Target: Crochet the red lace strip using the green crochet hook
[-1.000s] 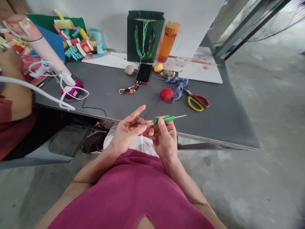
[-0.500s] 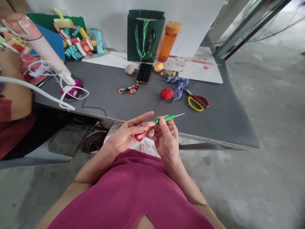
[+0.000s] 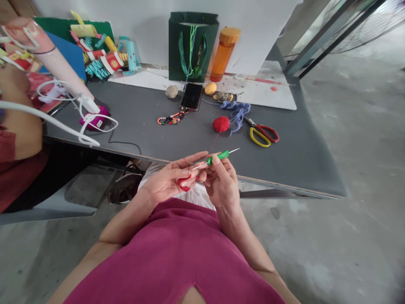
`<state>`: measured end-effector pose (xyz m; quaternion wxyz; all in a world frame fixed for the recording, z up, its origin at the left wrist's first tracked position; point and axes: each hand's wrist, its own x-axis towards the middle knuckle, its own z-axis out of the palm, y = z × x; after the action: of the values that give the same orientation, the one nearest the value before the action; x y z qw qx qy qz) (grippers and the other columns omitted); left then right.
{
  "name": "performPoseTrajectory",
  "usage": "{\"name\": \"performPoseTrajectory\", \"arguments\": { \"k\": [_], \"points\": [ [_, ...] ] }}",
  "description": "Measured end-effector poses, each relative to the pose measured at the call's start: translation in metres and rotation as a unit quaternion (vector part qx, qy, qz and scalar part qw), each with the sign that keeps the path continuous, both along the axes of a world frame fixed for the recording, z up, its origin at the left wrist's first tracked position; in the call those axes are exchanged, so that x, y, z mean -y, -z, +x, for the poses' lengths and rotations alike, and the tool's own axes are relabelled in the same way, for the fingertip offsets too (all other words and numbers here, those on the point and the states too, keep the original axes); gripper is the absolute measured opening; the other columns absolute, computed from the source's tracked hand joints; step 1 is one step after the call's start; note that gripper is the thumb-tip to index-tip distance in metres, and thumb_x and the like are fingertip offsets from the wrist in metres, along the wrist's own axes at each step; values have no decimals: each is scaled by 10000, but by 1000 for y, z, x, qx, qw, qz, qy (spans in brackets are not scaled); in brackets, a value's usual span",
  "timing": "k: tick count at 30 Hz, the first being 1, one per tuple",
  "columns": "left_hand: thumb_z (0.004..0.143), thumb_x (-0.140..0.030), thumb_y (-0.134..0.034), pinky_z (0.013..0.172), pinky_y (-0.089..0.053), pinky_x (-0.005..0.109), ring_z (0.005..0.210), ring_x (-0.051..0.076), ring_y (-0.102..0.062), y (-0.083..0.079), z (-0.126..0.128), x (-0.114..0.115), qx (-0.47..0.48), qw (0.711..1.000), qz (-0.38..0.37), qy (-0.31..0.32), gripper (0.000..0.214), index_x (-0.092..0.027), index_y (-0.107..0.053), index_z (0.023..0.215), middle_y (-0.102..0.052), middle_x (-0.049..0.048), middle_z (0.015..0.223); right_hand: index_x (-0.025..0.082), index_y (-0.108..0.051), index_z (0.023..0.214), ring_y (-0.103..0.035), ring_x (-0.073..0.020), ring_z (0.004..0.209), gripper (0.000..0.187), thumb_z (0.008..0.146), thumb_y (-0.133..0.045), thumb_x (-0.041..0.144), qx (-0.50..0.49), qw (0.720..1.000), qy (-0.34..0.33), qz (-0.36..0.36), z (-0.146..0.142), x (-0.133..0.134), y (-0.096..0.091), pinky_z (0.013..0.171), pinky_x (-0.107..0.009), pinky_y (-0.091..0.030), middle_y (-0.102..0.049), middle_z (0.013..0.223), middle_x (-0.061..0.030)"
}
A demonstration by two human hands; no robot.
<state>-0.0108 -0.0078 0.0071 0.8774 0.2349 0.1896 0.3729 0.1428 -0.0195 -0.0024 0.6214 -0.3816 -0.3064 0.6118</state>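
Observation:
My right hand (image 3: 223, 182) is closed on a green-handled crochet hook (image 3: 217, 156), whose metal tip points left into a small red crochet piece (image 3: 183, 183). My left hand (image 3: 169, 179) pinches that red piece, fingers curled around it. A thin red strand runs from my hands up to a red yarn ball (image 3: 220, 124) on the grey table (image 3: 294, 160). Both hands hover in front of the table's near edge, above my lap.
On the table lie yellow-and-red scissors (image 3: 262, 134), blue yarn (image 3: 236, 110), a phone (image 3: 192, 96), a bead string (image 3: 171, 118), a green gift bag (image 3: 192, 46), an orange bottle (image 3: 224, 54). Another person's arm (image 3: 19, 122) and white cables (image 3: 79, 122) are at left.
My left index finger, raised a second ago, has folded down onto the red piece. The hook has tilted, its handle end rising, and both hands have shifted slightly toward me.

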Motion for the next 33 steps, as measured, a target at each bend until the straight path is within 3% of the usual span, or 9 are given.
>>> {"name": "performPoseTrajectory", "arguments": {
  "k": [6,12,17,22,26,33],
  "points": [
    [744,-181,-871,565,-374,190,534,40,-384,0,0,0,6,1000,1,12,459,-184,-833,1201,-581,-24,697,237,-689,801,-514,-68,412,372,767,-888,550,-24,1000,6,14,0,-1,3,355,-192,-216,-697,579,49],
    [761,-185,-862,575,-368,195,537,47,-380,2,0,-1,4,1000,-3,18,469,-189,-824,1229,-554,-26,677,244,-677,822,-530,-82,422,362,794,-861,555,-6,1000,5,22,2,1,2,370,-204,-295,-697,582,46],
    [772,-175,-848,584,-379,208,541,54,-377,3,-2,0,10,1000,-9,26,471,-190,-822,1242,-557,-22,687,258,-649,814,-512,-83,381,403,747,-883,579,11,999,23,23,2,2,-4,356,-210,-293,-685,564,61],
    [759,-173,-846,592,-371,213,501,28,-290,0,-2,1,20,999,-20,44,468,-178,-819,1227,-532,-36,674,270,-611,802,-515,-92,365,422,742,-866,602,31,999,25,15,1,3,-9,371,-228,-351,-685,564,60],
    [741,-183,-829,567,-346,221,486,21,-202,-3,-1,2,19,998,-29,51,485,-170,-812,1225,-539,-39,685,273,-581,798,-537,-99,388,428,743,-855,598,43,999,22,10,2,4,-12,379,-243,-355,-688,589,48],
    [742,-195,-819,559,-334,225,479,13,-201,-1,-1,1,19,998,-27,59,454,-169,-816,1196,-566,-31,717,274,-576,804,-539,-105,399,416,766,-859,577,35,999,20,27,4,4,-10,385,-246,-355,-666,575,55]
  ]
}}
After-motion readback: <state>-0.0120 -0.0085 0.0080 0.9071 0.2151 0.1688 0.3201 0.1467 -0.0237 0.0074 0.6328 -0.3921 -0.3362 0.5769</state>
